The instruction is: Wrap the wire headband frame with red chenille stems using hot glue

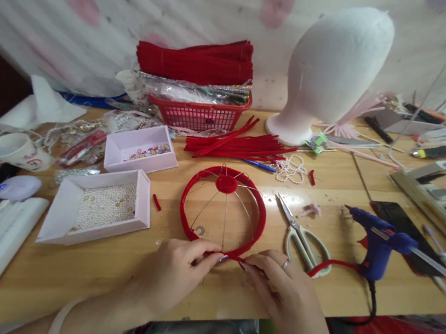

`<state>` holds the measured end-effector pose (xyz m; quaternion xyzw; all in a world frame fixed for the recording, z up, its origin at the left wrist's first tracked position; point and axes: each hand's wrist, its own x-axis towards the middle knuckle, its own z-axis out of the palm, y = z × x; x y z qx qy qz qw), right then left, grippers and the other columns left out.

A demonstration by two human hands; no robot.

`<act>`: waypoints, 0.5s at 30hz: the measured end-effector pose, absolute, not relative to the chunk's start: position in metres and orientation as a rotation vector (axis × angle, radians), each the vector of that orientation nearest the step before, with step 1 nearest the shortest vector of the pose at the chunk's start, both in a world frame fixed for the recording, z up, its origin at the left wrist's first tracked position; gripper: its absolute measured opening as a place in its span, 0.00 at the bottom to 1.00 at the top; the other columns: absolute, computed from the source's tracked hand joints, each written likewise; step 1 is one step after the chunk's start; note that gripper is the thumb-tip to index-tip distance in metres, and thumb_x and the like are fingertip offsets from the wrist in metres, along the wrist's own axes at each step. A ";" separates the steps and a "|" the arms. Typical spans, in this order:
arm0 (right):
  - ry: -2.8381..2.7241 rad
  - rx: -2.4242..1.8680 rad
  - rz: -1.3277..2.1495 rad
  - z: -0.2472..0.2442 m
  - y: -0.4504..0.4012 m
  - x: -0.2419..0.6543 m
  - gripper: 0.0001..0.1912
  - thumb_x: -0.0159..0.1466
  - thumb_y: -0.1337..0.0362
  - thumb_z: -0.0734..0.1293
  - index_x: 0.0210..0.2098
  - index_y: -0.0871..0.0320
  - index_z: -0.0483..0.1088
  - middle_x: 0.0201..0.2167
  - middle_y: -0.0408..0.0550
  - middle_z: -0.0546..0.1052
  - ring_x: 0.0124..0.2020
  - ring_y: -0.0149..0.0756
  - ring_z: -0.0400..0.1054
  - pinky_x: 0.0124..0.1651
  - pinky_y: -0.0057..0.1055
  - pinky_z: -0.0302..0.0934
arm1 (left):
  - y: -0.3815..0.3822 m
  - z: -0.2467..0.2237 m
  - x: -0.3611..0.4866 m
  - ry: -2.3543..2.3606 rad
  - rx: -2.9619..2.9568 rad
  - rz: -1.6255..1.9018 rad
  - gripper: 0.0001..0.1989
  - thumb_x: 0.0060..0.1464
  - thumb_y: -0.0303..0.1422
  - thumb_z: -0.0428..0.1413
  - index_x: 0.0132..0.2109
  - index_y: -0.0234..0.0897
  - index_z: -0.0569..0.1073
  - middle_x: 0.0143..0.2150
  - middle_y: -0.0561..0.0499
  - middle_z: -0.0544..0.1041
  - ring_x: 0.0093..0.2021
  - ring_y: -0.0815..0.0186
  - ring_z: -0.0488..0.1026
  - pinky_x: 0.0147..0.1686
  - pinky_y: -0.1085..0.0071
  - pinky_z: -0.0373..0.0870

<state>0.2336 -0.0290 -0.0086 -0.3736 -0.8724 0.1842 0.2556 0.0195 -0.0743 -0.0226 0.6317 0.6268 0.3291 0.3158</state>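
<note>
A round wire frame (264, 209) wrapped in red fuzzy chenille lies on the wooden table, with thin wires rising to a red disc (226, 184) at its top. My left hand (175, 271) pinches the near edge of the ring between thumb and fingers. Just right of it, my right hand (278, 288) is closed on a red chenille stem (334, 264) at the ring's near edge. The stem's other stretch comes out past that hand toward the glue gun (381, 239). Scissors (300, 233) with pale handles lie partly open beyond my right hand.
Two white boxes hold pearl beads (107, 209) and coloured gems (146, 152) on the left. A pile of red chenille stems (238, 146) lies behind the ring. Farther back stand a red basket (201, 115) and a white foam head (332, 66). A power strip (442, 203) sits right.
</note>
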 end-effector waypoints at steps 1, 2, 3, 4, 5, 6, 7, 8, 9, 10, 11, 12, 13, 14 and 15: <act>-2.378 -1.026 0.491 -0.008 -0.029 0.233 0.09 0.72 0.66 0.60 0.42 0.57 0.73 0.30 0.47 0.76 0.30 0.36 0.72 0.30 0.29 0.64 | -0.073 -0.022 0.019 1.643 1.681 0.857 0.11 0.63 0.37 0.55 0.42 0.40 0.82 0.17 0.56 0.74 0.16 0.71 0.68 0.17 0.77 0.63; -2.385 -1.031 0.480 -0.008 -0.029 0.232 0.10 0.72 0.66 0.60 0.43 0.57 0.73 0.30 0.47 0.77 0.30 0.36 0.72 0.30 0.29 0.64 | -0.072 -0.022 0.018 1.636 1.699 0.848 0.11 0.63 0.36 0.55 0.42 0.40 0.82 0.17 0.56 0.74 0.16 0.71 0.68 0.18 0.76 0.63; -2.389 -1.030 0.470 -0.008 -0.029 0.231 0.10 0.72 0.66 0.60 0.44 0.57 0.73 0.31 0.48 0.77 0.31 0.36 0.73 0.30 0.29 0.64 | -0.072 -0.021 0.018 1.632 1.719 0.840 0.11 0.63 0.36 0.55 0.42 0.40 0.82 0.17 0.56 0.74 0.16 0.70 0.67 0.19 0.76 0.64; -2.393 -1.022 0.466 -0.009 -0.029 0.230 0.10 0.72 0.66 0.60 0.44 0.57 0.73 0.31 0.48 0.78 0.31 0.36 0.73 0.31 0.29 0.64 | -0.071 -0.021 0.017 1.628 1.741 0.830 0.11 0.64 0.35 0.55 0.42 0.41 0.82 0.18 0.56 0.75 0.17 0.70 0.68 0.20 0.75 0.64; -2.397 -1.011 0.462 -0.010 -0.029 0.229 0.10 0.72 0.67 0.59 0.44 0.57 0.73 0.32 0.48 0.78 0.31 0.36 0.73 0.31 0.29 0.65 | -0.070 -0.020 0.017 1.621 1.762 0.824 0.10 0.64 0.35 0.54 0.42 0.41 0.82 0.19 0.56 0.75 0.18 0.70 0.69 0.21 0.75 0.65; -2.401 -0.998 0.457 -0.011 -0.028 0.227 0.10 0.72 0.67 0.59 0.43 0.57 0.73 0.32 0.49 0.79 0.31 0.36 0.73 0.32 0.30 0.65 | -0.070 -0.020 0.017 1.611 1.776 0.822 0.10 0.64 0.34 0.54 0.42 0.41 0.81 0.20 0.55 0.76 0.19 0.70 0.69 0.23 0.75 0.66; -2.405 -0.989 0.456 -0.012 -0.028 0.226 0.10 0.72 0.67 0.59 0.43 0.57 0.72 0.33 0.49 0.79 0.32 0.36 0.74 0.32 0.30 0.65 | -0.069 -0.020 0.016 1.596 1.781 0.821 0.11 0.64 0.34 0.54 0.42 0.40 0.81 0.21 0.55 0.76 0.19 0.70 0.70 0.24 0.75 0.66; -2.407 -0.983 0.454 -0.013 -0.027 0.225 0.10 0.72 0.68 0.59 0.43 0.57 0.72 0.33 0.49 0.79 0.32 0.36 0.74 0.32 0.30 0.65 | -0.069 -0.019 0.016 1.576 1.771 0.821 0.11 0.64 0.34 0.53 0.41 0.40 0.81 0.20 0.56 0.75 0.19 0.70 0.70 0.24 0.75 0.66; -2.411 -0.982 0.455 -0.013 -0.027 0.224 0.10 0.72 0.68 0.59 0.43 0.57 0.72 0.33 0.49 0.79 0.32 0.36 0.74 0.32 0.30 0.65 | -0.069 -0.019 0.016 1.554 1.744 0.816 0.12 0.65 0.34 0.53 0.40 0.40 0.81 0.20 0.56 0.74 0.19 0.71 0.69 0.24 0.75 0.65; -2.413 -0.977 0.456 -0.014 -0.026 0.224 0.10 0.72 0.69 0.59 0.43 0.57 0.72 0.34 0.49 0.79 0.33 0.37 0.74 0.33 0.30 0.65 | -0.069 -0.019 0.016 1.532 1.706 0.814 0.13 0.65 0.34 0.52 0.38 0.40 0.80 0.19 0.57 0.73 0.19 0.71 0.68 0.24 0.75 0.65; -2.415 -0.977 0.460 -0.014 -0.026 0.224 0.10 0.71 0.69 0.59 0.43 0.57 0.72 0.34 0.50 0.79 0.33 0.37 0.74 0.33 0.30 0.65 | -0.069 -0.019 0.016 1.508 1.667 0.813 0.14 0.66 0.35 0.51 0.37 0.39 0.80 0.18 0.57 0.71 0.18 0.72 0.67 0.23 0.76 0.64; -2.415 -0.977 0.465 -0.014 -0.025 0.223 0.10 0.71 0.70 0.59 0.43 0.57 0.72 0.35 0.50 0.79 0.33 0.38 0.74 0.33 0.31 0.65 | -0.069 -0.018 0.016 1.487 1.635 0.811 0.14 0.66 0.35 0.51 0.35 0.39 0.79 0.17 0.58 0.70 0.17 0.72 0.66 0.22 0.76 0.63; -2.415 -0.976 0.469 -0.015 -0.025 0.223 0.10 0.71 0.70 0.59 0.43 0.57 0.72 0.35 0.50 0.79 0.34 0.38 0.74 0.33 0.31 0.65 | -0.068 -0.018 0.016 1.466 1.619 0.812 0.15 0.66 0.35 0.50 0.34 0.39 0.79 0.17 0.58 0.69 0.17 0.72 0.65 0.21 0.76 0.62; -2.411 -0.975 0.470 -0.015 -0.026 0.224 0.10 0.71 0.70 0.59 0.43 0.57 0.72 0.35 0.50 0.79 0.33 0.38 0.74 0.33 0.31 0.65 | -0.068 -0.018 0.015 1.448 1.622 0.816 0.15 0.66 0.35 0.50 0.34 0.39 0.79 0.17 0.58 0.69 0.17 0.72 0.64 0.21 0.76 0.61; -2.406 -0.976 0.471 -0.014 -0.026 0.224 0.10 0.71 0.71 0.59 0.43 0.57 0.72 0.35 0.50 0.79 0.33 0.38 0.74 0.32 0.30 0.65 | -0.066 -0.018 0.014 1.431 1.647 0.823 0.15 0.66 0.34 0.50 0.34 0.38 0.79 0.17 0.58 0.69 0.17 0.72 0.65 0.21 0.76 0.61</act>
